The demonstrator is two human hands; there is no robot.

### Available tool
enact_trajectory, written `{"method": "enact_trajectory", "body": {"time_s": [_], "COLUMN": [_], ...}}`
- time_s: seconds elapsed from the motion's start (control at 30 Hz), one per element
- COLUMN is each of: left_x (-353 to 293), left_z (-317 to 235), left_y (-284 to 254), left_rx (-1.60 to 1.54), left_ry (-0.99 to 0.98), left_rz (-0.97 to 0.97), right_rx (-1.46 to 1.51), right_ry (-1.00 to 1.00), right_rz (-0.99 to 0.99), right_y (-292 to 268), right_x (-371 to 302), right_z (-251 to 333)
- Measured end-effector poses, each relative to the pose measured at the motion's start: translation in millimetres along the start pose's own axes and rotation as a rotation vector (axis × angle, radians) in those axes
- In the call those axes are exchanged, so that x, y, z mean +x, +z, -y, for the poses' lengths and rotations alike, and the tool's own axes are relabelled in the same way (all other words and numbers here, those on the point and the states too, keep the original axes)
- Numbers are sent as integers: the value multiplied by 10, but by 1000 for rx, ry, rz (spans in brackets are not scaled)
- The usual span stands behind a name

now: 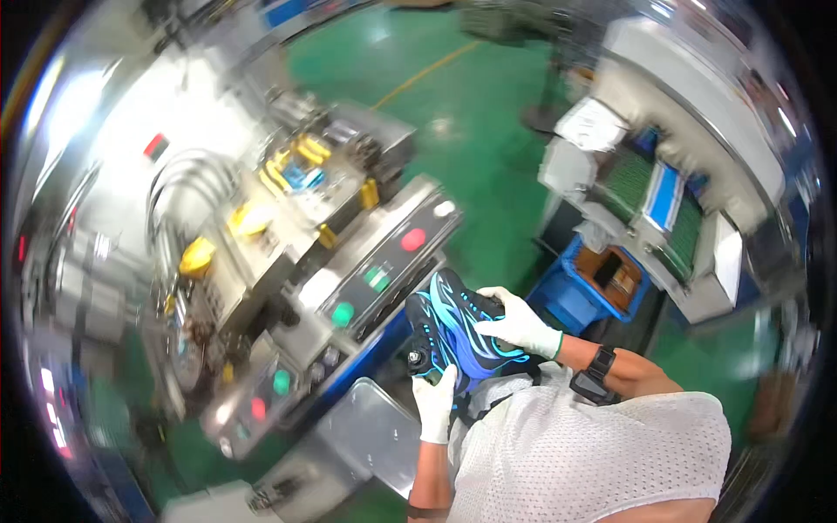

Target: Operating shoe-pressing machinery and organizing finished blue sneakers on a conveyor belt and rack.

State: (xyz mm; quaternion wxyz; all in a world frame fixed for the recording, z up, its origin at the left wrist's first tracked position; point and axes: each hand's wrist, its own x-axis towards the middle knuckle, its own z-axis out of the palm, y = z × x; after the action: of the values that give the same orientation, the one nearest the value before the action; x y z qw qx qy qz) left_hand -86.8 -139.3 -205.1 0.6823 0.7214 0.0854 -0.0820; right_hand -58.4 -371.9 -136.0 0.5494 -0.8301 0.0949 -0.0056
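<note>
Close to my body I hold a pair of black sports shoes (458,327) with blue and purple streaks, side by side. My left hand (434,403), in a white glove, is closed on the lower left part of the pair, with the thumb on top. On the right, my right hand (520,328), also white-gloved, grips the right side, thumb over the upper and fingers partly hidden. The undersides of the shoes cannot be seen.
Left stands a metal machine with a control panel (357,301) bearing red and green buttons, and yellow clamps (275,170). Below it lies a clear plastic tray (370,431). At right are a blue bin (567,296) and a white machine with a green conveyor (628,187).
</note>
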Motion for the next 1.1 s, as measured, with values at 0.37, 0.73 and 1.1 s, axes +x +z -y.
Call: {"method": "enact_trajectory", "body": {"time_s": [0.37,0.73,1.1], "left_x": [807,1408,1446], "left_z": [-2181,-2032,-420], "left_y": [3314,6248,2915], "left_rx": [67,263,592], "left_ry": [282,761,234], "left_rz": [830,744,783], "right_rx": [-109,-578,-197], "right_ry": [101,581,-49], "right_rz": [-1065,-1184,31], "right_y": [-3517,-5331,-2818], "right_x": [-632,-213,1094], "right_z": [129,-1146,-356]}}
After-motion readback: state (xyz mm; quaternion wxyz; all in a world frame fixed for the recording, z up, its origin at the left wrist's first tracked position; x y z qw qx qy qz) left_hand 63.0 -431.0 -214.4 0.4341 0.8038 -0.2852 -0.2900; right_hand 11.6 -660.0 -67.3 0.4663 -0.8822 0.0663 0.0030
